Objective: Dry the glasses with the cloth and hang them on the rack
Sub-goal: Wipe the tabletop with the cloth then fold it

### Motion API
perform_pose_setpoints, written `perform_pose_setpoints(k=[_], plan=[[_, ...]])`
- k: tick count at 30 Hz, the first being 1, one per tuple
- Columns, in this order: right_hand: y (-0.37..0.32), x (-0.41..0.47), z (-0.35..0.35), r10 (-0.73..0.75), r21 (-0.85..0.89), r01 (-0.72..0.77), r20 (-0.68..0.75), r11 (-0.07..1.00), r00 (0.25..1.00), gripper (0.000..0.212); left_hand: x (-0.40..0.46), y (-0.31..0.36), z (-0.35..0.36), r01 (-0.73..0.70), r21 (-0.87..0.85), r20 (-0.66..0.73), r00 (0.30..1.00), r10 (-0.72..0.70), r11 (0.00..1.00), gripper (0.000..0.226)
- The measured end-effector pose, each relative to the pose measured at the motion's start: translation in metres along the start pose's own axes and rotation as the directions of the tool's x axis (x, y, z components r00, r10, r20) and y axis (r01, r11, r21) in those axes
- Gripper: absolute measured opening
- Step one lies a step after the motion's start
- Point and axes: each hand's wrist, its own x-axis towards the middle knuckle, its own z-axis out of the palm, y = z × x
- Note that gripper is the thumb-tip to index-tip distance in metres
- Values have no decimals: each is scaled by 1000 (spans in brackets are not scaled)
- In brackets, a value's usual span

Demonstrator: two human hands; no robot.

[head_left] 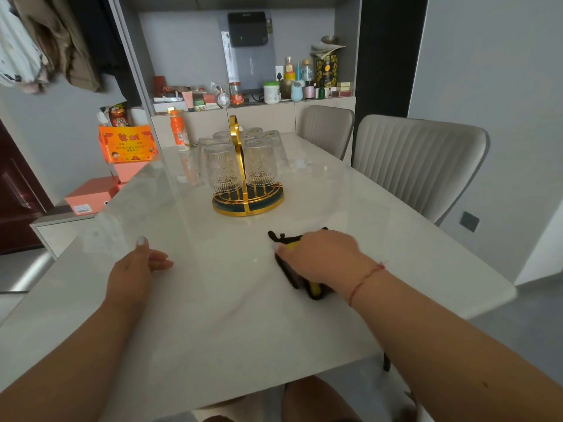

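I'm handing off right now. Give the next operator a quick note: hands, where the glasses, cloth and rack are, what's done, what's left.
Left hand: open, holds nothing, over the table.
Right hand: lying on the dark cloth on the table; whether it grips the cloth can't be told.
Glasses: several hang upside down on the gold rack mid-table.
Done: no loose glass is in view.
Left: check whether any glass is still wet.

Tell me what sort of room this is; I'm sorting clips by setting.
Probably a home dining area: a pale dining table with padded chairs, a gold glass rack on it, and a sideboard niche crowded with jars and bottles.
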Motion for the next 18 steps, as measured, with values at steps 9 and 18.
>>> perform_pose_setpoints(k=[9,18], plan=[[18,-24,45,57,-35,-54,75,998,996,91,0,-1,-2,14,-24,10,1000,-14,1000,74],[74,19,43,195,19,-199,121,980,973,99,-4,3,1,-16,-6,-2,1000,16,1000,67]])
